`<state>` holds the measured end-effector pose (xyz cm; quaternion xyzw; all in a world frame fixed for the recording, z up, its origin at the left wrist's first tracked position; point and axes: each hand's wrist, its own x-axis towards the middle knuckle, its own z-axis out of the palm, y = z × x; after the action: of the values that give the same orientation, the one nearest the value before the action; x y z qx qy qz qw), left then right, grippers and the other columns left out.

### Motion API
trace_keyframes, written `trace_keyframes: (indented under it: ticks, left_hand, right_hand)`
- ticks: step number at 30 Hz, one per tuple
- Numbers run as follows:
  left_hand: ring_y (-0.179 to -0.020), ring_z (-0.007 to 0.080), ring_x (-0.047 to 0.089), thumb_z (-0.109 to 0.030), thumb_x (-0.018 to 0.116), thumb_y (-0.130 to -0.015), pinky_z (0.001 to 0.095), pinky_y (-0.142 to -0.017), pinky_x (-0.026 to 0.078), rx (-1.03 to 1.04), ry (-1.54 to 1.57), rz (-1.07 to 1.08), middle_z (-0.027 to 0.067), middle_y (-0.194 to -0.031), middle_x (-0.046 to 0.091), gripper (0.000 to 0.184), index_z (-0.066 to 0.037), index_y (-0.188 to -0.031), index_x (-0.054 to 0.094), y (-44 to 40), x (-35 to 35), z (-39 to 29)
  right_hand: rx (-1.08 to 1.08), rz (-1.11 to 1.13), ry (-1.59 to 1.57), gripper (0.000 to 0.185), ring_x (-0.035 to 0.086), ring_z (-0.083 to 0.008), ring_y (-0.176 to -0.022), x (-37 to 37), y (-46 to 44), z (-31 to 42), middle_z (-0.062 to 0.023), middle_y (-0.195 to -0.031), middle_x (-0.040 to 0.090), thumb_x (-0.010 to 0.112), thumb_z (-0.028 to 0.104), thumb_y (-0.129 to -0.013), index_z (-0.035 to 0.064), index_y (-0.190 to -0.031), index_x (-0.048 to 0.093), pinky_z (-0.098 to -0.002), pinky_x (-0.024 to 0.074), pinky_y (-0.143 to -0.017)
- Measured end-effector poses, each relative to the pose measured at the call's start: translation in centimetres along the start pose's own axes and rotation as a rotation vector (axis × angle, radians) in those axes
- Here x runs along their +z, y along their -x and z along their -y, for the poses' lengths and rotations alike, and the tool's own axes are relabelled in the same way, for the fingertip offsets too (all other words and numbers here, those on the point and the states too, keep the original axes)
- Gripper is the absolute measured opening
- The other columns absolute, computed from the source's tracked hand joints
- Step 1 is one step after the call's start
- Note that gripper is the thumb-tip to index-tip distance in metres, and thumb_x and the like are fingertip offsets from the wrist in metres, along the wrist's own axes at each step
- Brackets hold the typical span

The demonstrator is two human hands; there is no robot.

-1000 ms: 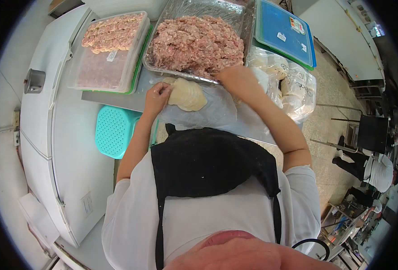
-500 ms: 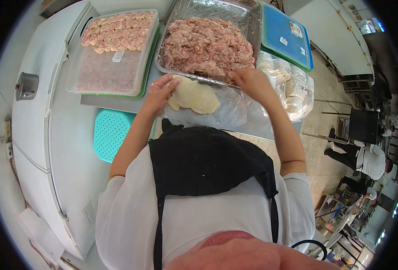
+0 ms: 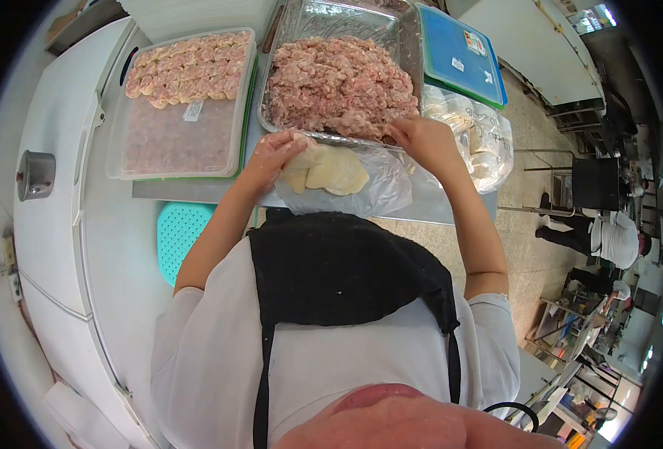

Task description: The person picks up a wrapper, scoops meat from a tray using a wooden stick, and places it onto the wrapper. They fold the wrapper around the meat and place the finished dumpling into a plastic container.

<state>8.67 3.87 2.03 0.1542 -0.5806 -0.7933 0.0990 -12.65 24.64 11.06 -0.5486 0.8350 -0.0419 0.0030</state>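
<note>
My left hand (image 3: 273, 159) is closed, its fingers curled round a thin pale dough wrapper at the tray's near left corner. Just beside and below it, a loose stack of round dough wrappers (image 3: 337, 173) lies on a clear plastic bag (image 3: 387, 183). My right hand (image 3: 427, 144) is closed at the near right edge of the metal tray (image 3: 312, 19), fingertips against the meat; what they grip is hidden. Raw minced meat (image 3: 339, 82) is heaped in that tray.
Left of the tray, a plastic container (image 3: 230, 161) holds rows of meat-filled dumplings (image 3: 189, 63). To the right are a blue-lidded container (image 3: 455, 49) and bagged white packs (image 3: 485, 150). A turquoise perforated basket (image 3: 183, 236) sits below the table edge. Another person (image 3: 612, 238) stands far right.
My right hand has shifted slightly toward the tray's near right edge, and the blur at the meat has stopped. My left hand stays by the wrappers. The view has tilted a little.
</note>
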Motion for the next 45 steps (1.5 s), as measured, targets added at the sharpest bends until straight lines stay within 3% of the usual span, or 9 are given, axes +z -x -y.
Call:
trace_keyframes:
  ticks: [3, 6, 13, 21, 26, 30, 32, 38, 45]
  left_hand:
    - [-0.098, 0.0146, 0.059, -0.021, 0.055, -0.096, 0.0292, -0.088, 0.046, -0.193, 0.078, 0.092, 0.0047, -0.106, 0.065, 0.026, 0.000, -0.108, 0.066, -0.5, -0.1, -0.4]
    - [-0.098, 0.0146, 0.061, -0.021, 0.055, -0.097, 0.0300, -0.087, 0.048, 0.120, -0.638, 0.170, 0.0056, -0.107, 0.066, 0.026, 0.000, -0.107, 0.067, -0.5, 0.7, -0.6]
    - [-0.095, 0.0163, 0.064, -0.019, 0.059, -0.095, 0.0314, -0.087, 0.052, -0.004, 0.306, 0.014, 0.0080, -0.104, 0.067, 0.028, 0.000, -0.116, 0.059, -1.1, 1.4, -1.9]
    - [-0.108, 0.0227, 0.061, -0.023, 0.057, -0.096, 0.0392, -0.095, 0.050, 0.164, 0.456, -0.054, 0.0124, -0.119, 0.060, 0.040, 0.004, -0.125, 0.050, -5.2, 4.1, -5.4]
    - [-0.120, 0.0313, 0.052, -0.062, 0.044, -0.091, 0.0435, -0.105, 0.040, 0.173, 0.988, 0.070, 0.0170, -0.120, 0.058, 0.076, 0.006, -0.125, 0.048, -7.1, 7.3, -8.7]
    - [-0.126, 0.0339, 0.047, -0.064, 0.038, -0.092, 0.0491, -0.107, 0.036, 0.191, 1.041, -0.036, 0.0211, -0.134, 0.049, 0.081, 0.006, -0.133, 0.042, -8.9, 7.2, -8.7]
    - [-0.125, 0.0361, 0.047, -0.065, 0.037, -0.092, 0.0529, -0.107, 0.035, 0.172, 0.994, -0.245, 0.0216, -0.133, 0.050, 0.082, 0.005, -0.135, 0.041, -9.5, 6.2, -7.2]
    - [-0.104, 0.0309, 0.057, -0.066, 0.041, -0.091, 0.0596, -0.097, 0.041, 0.094, 0.924, -0.350, 0.0173, -0.116, 0.058, 0.074, -0.001, -0.125, 0.047, -9.5, 7.7, -6.0]
    - [-0.116, 0.0378, 0.052, -0.059, 0.052, -0.089, 0.0564, -0.101, 0.039, 0.103, 0.913, -0.453, 0.0203, -0.125, 0.053, 0.072, 0.002, -0.129, 0.047, -9.4, 8.8, -6.3]
  right_hand:
    - [-0.098, -0.075, 0.118, 0.029, 0.066, -0.0296, -0.076, 0.7, -2.5, 1.4, -0.0115, -0.076, 0.068, 0.054, 0.031, -0.092, 0.0102, -0.079, 0.068, -0.0439, 0.0518, -0.064]
    - [-0.100, 0.156, 0.216, 0.030, 0.066, -0.0305, -0.076, 3.2, -3.6, 4.1, -0.0121, -0.076, 0.067, 0.054, 0.033, -0.092, 0.0104, -0.079, 0.069, -0.0441, 0.0513, -0.067]
    - [-0.018, 0.176, -0.427, 0.031, 0.064, -0.0356, -0.075, 4.2, -2.5, 0.6, -0.0184, -0.074, 0.064, 0.053, 0.029, -0.094, 0.0047, -0.082, 0.068, -0.0457, 0.0472, -0.068]
    - [0.298, -0.247, -1.187, 0.033, 0.043, -0.0053, -0.063, 0.1, -2.4, 1.1, 0.0045, -0.067, 0.052, 0.058, 0.031, -0.096, 0.0000, -0.097, 0.069, -0.0228, 0.0370, -0.058]
    - [0.182, -0.376, -0.948, 0.032, 0.052, -0.0082, -0.065, 1.9, -3.3, 1.5, 0.0003, -0.075, 0.059, 0.061, 0.025, -0.095, 0.0006, -0.115, 0.065, -0.0236, 0.0418, -0.060]
    - [-0.131, -0.621, -0.516, 0.032, 0.062, -0.0246, -0.069, 2.8, -3.1, 0.7, -0.0121, -0.087, 0.066, 0.060, 0.022, -0.094, 0.0006, -0.116, 0.064, -0.0337, 0.0478, -0.061]
    - [-0.052, -0.240, -0.406, 0.027, 0.063, -0.0383, -0.081, 0.9, -1.4, 0.1, -0.0187, -0.097, 0.064, 0.059, 0.018, -0.092, 0.0024, -0.113, 0.064, -0.0427, 0.0505, -0.067]
    - [-0.114, -0.220, -0.268, 0.025, 0.062, -0.0378, -0.080, 0.1, 0.1, 0.3, -0.0166, -0.090, 0.060, 0.057, 0.016, -0.090, 0.0066, -0.113, 0.059, -0.0456, 0.0510, -0.068]
    - [-0.194, -0.171, -0.144, 0.027, 0.062, -0.0367, -0.077, -4.7, 0.9, -0.8, -0.0165, -0.087, 0.059, 0.055, 0.015, -0.091, 0.0068, -0.117, 0.057, -0.0452, 0.0508, -0.066]
